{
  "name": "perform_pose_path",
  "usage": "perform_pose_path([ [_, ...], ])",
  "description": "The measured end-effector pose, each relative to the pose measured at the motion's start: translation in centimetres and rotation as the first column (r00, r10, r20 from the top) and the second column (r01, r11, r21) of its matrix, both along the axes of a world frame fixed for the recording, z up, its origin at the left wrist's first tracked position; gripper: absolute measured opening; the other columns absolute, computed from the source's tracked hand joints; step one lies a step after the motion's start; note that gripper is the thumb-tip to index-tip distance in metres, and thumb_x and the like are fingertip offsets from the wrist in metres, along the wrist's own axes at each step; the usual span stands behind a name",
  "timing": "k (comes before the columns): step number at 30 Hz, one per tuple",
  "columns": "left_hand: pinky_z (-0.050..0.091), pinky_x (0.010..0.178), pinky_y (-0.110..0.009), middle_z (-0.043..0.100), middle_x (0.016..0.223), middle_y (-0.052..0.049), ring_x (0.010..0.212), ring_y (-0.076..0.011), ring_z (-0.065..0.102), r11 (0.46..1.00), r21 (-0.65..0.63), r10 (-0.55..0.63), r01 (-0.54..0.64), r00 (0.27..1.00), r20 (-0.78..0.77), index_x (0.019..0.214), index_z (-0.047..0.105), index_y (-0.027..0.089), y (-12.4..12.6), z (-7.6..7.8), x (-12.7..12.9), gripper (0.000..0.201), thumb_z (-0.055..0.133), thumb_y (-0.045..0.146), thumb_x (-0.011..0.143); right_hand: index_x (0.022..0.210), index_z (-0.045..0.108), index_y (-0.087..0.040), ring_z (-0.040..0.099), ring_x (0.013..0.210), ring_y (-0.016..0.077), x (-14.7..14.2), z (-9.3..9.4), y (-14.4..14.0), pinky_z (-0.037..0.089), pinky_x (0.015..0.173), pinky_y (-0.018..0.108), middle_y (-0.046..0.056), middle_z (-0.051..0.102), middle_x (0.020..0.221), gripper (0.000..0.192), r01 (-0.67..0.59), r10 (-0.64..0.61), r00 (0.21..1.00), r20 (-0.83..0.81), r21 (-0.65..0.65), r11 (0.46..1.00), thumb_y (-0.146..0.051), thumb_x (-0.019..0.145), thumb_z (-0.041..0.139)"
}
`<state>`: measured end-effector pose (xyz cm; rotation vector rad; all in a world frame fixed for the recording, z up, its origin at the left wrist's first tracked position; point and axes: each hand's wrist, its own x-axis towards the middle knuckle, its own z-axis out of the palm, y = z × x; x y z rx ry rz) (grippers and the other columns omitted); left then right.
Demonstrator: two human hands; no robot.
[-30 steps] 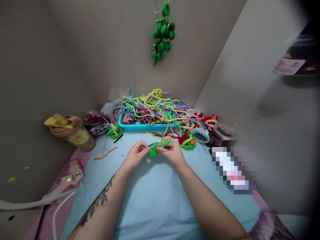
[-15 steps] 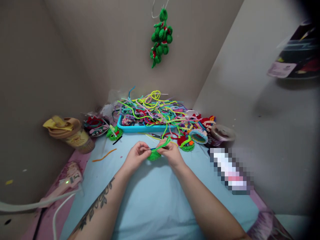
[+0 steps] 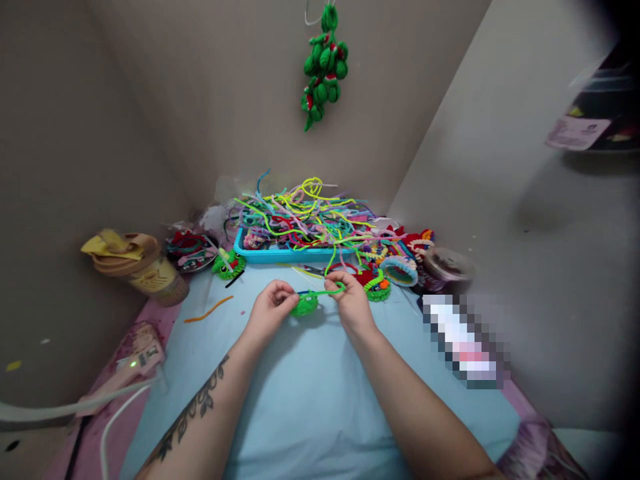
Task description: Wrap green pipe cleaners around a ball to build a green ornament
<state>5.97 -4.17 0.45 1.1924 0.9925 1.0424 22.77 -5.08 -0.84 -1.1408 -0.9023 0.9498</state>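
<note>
A small green piece made of fuzzy pipe cleaner (image 3: pixel 305 305), with a bit of blue at its top edge, is pinched at its left side by my left hand (image 3: pixel 274 308). From it a green pipe cleaner strand (image 3: pixel 327 291) runs right into the fingers of my right hand (image 3: pixel 353 301), which are closed on its looped end. Both hands are held over the light blue cloth (image 3: pixel 310 380). Just behind my right hand sits a red and green fuzzy figure (image 3: pixel 379 288), partly hidden. Scissors (image 3: pixel 316 271) with red handles lie beyond the hands.
A blue tray (image 3: pixel 295 256) heaped with coloured pipe cleaners (image 3: pixel 305 213) stands at the back. To the left are a green fuzzy figure (image 3: pixel 229 265), a lidded cup (image 3: pixel 143 267) and an orange pipe cleaner (image 3: pixel 209 311). A power strip (image 3: pixel 135 363) lies at the left edge.
My right hand has moved right, away from the green piece, drawing the green strand out between the hands. My left hand keeps its pinch on the piece.
</note>
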Motion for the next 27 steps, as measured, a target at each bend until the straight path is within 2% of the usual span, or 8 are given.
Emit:
perform_pose_path([
  [2, 0.039, 0.056, -0.021, 0.055, 0.059, 0.004, 0.055, -0.0089, 0.051, 1.0, -0.002, 0.003, -0.003, 1.0, 0.001, 0.078, 0.051, 0.017, -0.1, 0.2, 0.1, 0.029, 0.069, 0.035, 0.064, 0.076, 0.061, -0.019, 0.051, 0.059, 0.0107, 0.1, -0.4, 0.2, 0.041, 0.056, 0.023, -0.002, 0.057, 0.068, 0.02, 0.025, -0.025, 0.999, -0.024, -0.003, 1.0, -0.03, 0.062, 0.069],
  [8, 0.042, 0.061, -0.022, 0.061, 0.069, 0.002, 0.06, -0.0103, 0.055, 1.0, -0.022, 0.002, -0.001, 0.998, 0.066, 0.087, 0.05, 0.018, -0.4, 0.3, 0.3, 0.037, 0.071, 0.037, 0.062, 0.081, 0.066, -0.018, 0.05, 0.046, 0.0108, -0.4, -1.1, 0.2, 0.04, 0.046, 0.024, -0.003, 0.057, 0.056, 0.023, -0.006, 0.001, 0.998, -0.068, -0.077, 0.997, -0.034, 0.064, 0.07],
  [12, 0.043, 0.062, -0.023, 0.062, 0.072, 0.002, 0.061, -0.0106, 0.057, 1.0, -0.007, -0.022, 0.023, 0.996, 0.086, 0.093, 0.048, 0.019, -0.4, -0.1, 0.3, 0.04, 0.071, 0.034, 0.064, 0.082, 0.068, -0.019, 0.051, 0.045, 0.0111, -0.7, -0.6, -0.2, 0.041, 0.046, 0.025, -0.002, 0.059, 0.056, 0.023, -0.017, 0.015, 0.999, -0.031, -0.053, 0.998, -0.035, 0.066, 0.07],
  [18, 0.045, 0.064, -0.023, 0.062, 0.073, 0.002, 0.064, -0.0106, 0.058, 0.999, 0.032, -0.026, 0.024, 0.998, 0.063, 0.093, 0.049, 0.018, -0.5, -0.3, 0.2, 0.035, 0.069, 0.03, 0.067, 0.082, 0.069, -0.02, 0.052, 0.046, 0.0118, -0.8, 0.2, -0.7, 0.043, 0.048, 0.026, -0.001, 0.06, 0.057, 0.02, -0.044, 0.047, 0.998, 0.042, -0.056, 0.997, -0.033, 0.067, 0.068],
  [21, 0.046, 0.067, -0.025, 0.064, 0.076, 0.0, 0.068, -0.0123, 0.06, 0.999, 0.034, -0.016, 0.014, 0.997, 0.075, 0.093, 0.048, 0.018, -0.4, -0.2, 0.2, 0.037, 0.071, 0.03, 0.066, 0.082, 0.068, -0.021, 0.052, 0.048, 0.0112, -0.5, 0.3, -0.5, 0.043, 0.049, 0.025, -0.001, 0.062, 0.061, 0.02, -0.034, 0.033, 0.999, -0.018, -0.017, 0.999, -0.032, 0.066, 0.069],
  [25, 0.046, 0.066, -0.025, 0.064, 0.076, 0.0, 0.069, -0.0127, 0.06, 0.999, 0.032, 0.01, -0.013, 0.997, 0.082, 0.09, 0.049, 0.017, -0.3, -0.1, 0.2, 0.037, 0.072, 0.029, 0.064, 0.086, 0.064, -0.022, 0.06, 0.062, 0.0132, -0.5, 0.6, -0.5, 0.048, 0.059, 0.026, 0.0, 0.067, 0.075, 0.03, -0.143, 0.143, 0.973, -0.183, 0.013, 0.99, -0.027, 0.058, 0.074],
  [27, 0.046, 0.065, -0.024, 0.063, 0.075, 0.0, 0.069, -0.0126, 0.06, 0.999, 0.031, 0.013, -0.016, 0.997, 0.081, 0.09, 0.05, 0.017, -0.3, -0.1, 0.2, 0.036, 0.072, 0.028, 0.064, 0.087, 0.063, -0.022, 0.062, 0.068, 0.0149, -0.6, 0.6, -0.6, 0.049, 0.063, 0.027, 0.001, 0.068, 0.078, 0.032, -0.207, 0.206, 0.966, -0.155, 0.008, 0.978, -0.027, 0.058, 0.075],
])
